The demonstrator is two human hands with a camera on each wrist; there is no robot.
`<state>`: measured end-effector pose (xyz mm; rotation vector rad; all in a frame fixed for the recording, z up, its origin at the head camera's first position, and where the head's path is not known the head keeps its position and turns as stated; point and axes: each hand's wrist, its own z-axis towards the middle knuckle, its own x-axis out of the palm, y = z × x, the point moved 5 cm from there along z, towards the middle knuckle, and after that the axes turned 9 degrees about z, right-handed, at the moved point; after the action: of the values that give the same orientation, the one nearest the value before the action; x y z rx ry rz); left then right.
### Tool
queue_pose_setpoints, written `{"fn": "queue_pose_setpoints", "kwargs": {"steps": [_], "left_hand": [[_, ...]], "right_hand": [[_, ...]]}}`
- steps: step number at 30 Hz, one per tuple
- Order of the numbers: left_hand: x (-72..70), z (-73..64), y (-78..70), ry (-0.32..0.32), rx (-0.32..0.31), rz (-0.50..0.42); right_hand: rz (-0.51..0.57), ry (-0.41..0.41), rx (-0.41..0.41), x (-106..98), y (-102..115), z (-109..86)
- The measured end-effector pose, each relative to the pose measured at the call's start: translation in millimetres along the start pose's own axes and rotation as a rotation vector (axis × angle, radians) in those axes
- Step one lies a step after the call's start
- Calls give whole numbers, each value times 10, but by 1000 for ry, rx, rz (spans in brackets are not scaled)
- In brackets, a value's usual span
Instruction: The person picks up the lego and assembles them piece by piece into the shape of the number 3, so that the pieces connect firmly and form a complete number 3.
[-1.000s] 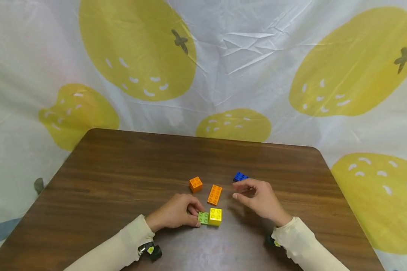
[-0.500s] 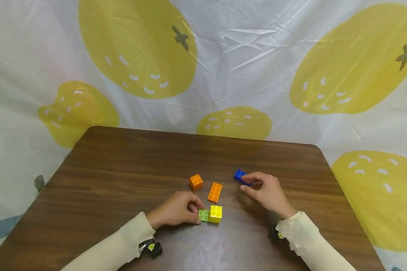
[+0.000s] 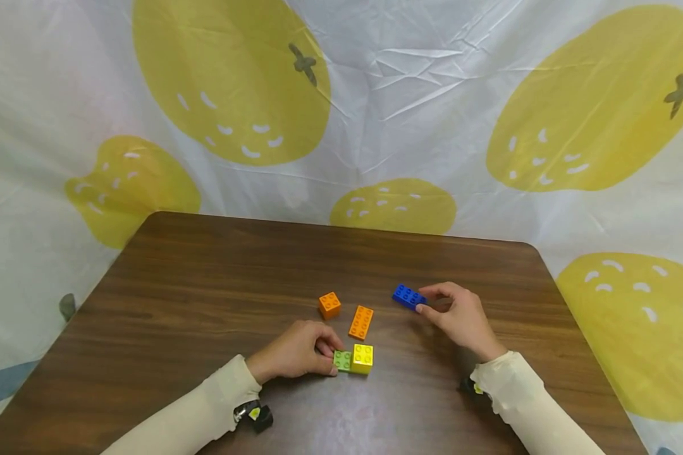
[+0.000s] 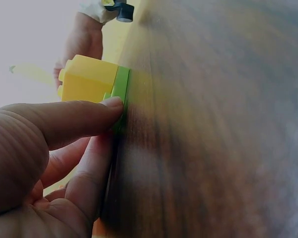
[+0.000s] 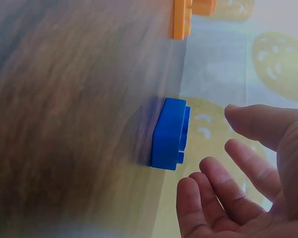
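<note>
My left hand (image 3: pixel 297 351) pinches the left end of a thin green toy brick (image 3: pixel 342 361) between thumb and fingers. On that brick's right end sits a square yellow brick (image 3: pixel 362 357), studs up; the left wrist view shows the green brick (image 4: pixel 121 82) low against the tabletop. At the right, my right hand (image 3: pixel 458 317) hovers by the near right end of a blue eight-stud brick (image 3: pixel 408 296). Seen from the right wrist, its fingers are loosely bent, with a gap between them and the blue brick (image 5: pixel 170 134).
An orange square brick (image 3: pixel 329 305) and a flat orange eight-stud brick (image 3: pixel 361 322) lie between the hands, beyond the yellow one. All rest on a brown wood-grain table (image 3: pixel 233 265). Behind it hangs a white curtain (image 3: pixel 410 114) with yellow fruit prints.
My right hand has moved right and slightly away from me, passing over the blue brick and uncovering it. The left hand keeps its hold on the green brick.
</note>
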<state>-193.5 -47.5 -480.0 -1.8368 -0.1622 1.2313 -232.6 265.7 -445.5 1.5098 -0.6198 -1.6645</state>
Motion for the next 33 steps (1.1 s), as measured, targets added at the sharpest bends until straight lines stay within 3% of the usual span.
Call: {"fn": "queue_pose_setpoints", "kwargs": {"steps": [16,33], "left_hand": [[4,4,13,9,-1,-3],[1,5,14,4,5,-15]], "right_hand": [[-105,17,5,-35,-136,86],[-89,100,39,59,-174,198]]}}
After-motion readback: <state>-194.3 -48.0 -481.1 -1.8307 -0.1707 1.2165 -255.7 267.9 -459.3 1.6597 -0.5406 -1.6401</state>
